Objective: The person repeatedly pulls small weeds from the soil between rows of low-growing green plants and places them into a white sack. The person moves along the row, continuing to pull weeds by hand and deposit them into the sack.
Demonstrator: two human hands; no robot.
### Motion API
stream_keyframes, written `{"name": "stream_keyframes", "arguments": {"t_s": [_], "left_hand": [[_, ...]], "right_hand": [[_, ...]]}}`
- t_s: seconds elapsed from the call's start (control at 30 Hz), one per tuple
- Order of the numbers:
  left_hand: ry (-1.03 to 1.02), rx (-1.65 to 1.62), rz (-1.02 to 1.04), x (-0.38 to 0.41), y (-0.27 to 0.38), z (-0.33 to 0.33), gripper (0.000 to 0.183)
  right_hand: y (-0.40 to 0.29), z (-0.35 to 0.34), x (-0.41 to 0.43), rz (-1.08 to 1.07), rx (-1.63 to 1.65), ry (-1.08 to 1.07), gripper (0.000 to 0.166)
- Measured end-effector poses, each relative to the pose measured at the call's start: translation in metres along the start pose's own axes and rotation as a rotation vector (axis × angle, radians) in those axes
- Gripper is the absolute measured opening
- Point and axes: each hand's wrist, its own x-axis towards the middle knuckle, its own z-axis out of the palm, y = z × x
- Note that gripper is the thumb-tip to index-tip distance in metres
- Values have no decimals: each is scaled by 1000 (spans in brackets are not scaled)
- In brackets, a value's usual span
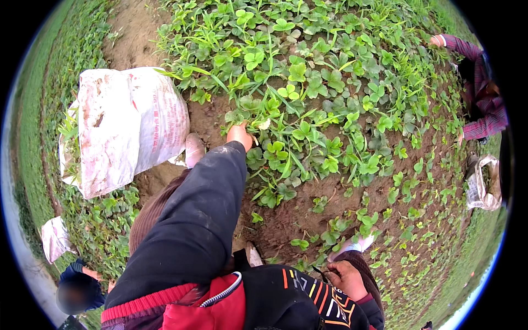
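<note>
My left hand (pixel 240 135) reaches down among strawberry plants (pixel 276 152) and grass blades, at the end of a dark sleeve. Leaves hide its fingertips, so whether it grips a stem cannot be told. Low at the right, my right hand (pixel 345 279) is near my knee, fingers curled, with a thin dark thing by the fingertips; its hold is unclear. A white woven sack (pixel 161 119) lies to the left of my left hand, its mouth showing pulled green plants (pixel 71 136).
At the right edge a co-worker in a plaid sleeve (pixel 486 126) bends over the plants, near another sack (pixel 474 189). At the lower left are a second co-worker (pixel 84 284) and a white sack (pixel 55 239). My shoe (pixel 363 243) stands among sparse plants on brown soil (pixel 288 214).
</note>
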Motion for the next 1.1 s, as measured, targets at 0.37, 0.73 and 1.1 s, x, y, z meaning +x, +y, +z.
{"name": "stream_keyframes", "arguments": {"t_s": [0.37, 0.73, 1.1], "left_hand": [[527, -1264, -463, -20, -46, -26, 25], [489, -857, -386, -34, -83, -47, 34], [-65, -594, -136, -43, -25, -10, 32]], "right_hand": [[-5, -2, 4, -46, -21, 17, 21], [-15, -5, 6, -106, -53, 34, 22], [-10, -5, -1, -98, -47, 37, 22]]}}
